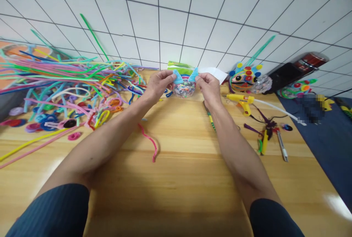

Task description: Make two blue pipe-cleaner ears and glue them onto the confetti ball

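Note:
My left hand [160, 84] pinches a light blue ribbed triangle [177, 76] at the upper left of a clear round ball [184, 89] with colourful bits inside. On the other side, my right hand [208, 85] pinches a matching blue triangle [193, 74] at the ball's upper right. The two triangles stand like ears on the ball, and pink and purple curves show between them. Whether they are attached to the ball cannot be told. A green and white packet [180, 65] lies just behind.
Many coloured pipe cleaners [82, 70] cover the left of the wooden table [170, 193]. A pink strand [150, 139] lies in the middle. On the right are a yellow glue gun [242, 101], a cutter [282, 146] and decorated figures [245, 78] by the tiled wall.

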The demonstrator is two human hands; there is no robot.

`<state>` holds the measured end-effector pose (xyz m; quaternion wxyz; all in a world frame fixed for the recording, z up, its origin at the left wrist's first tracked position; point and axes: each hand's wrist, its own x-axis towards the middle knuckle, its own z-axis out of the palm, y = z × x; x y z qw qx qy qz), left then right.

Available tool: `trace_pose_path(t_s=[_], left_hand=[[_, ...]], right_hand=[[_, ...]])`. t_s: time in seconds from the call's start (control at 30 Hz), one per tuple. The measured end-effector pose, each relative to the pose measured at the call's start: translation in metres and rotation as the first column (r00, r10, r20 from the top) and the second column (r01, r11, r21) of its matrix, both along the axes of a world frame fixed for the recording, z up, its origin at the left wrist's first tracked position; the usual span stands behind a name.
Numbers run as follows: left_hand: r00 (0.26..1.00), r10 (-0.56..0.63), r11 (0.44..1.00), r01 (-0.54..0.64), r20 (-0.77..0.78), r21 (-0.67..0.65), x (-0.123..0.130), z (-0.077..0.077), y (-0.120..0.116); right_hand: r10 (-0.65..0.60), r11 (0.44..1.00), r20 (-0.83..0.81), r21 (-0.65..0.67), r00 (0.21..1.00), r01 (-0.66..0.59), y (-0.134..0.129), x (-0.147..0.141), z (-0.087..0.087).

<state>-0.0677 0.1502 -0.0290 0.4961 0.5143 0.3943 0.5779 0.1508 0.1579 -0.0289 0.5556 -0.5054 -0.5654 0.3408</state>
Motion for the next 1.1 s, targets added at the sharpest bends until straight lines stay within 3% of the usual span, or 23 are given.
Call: trace_pose_path(t_s=[0.33, 0.57, 1.1], left_hand=[[0.991, 0.132, 0.991, -0.132, 0.022, 0.017, -0.003, 0.002, 0.013], [0.996, 0.088, 0.994, -0.086, -0.026, 0.063, 0.002, -0.010, 0.018], [0.985, 0.130, 0.949, -0.089, -0.117, 0.302, 0.002, -0.029, 0.009]], right_hand=[[-0.002, 0.999, -0.069, -0.047, 0.998, -0.001, 0.007, -0.003, -0.008], [0.024, 0.999, -0.107, -0.041, 0.994, -0.028, 0.004, -0.007, -0.007], [0.059, 0.998, 0.030, 0.038, 0.998, -0.060, 0.011, -0.001, -0.018]])
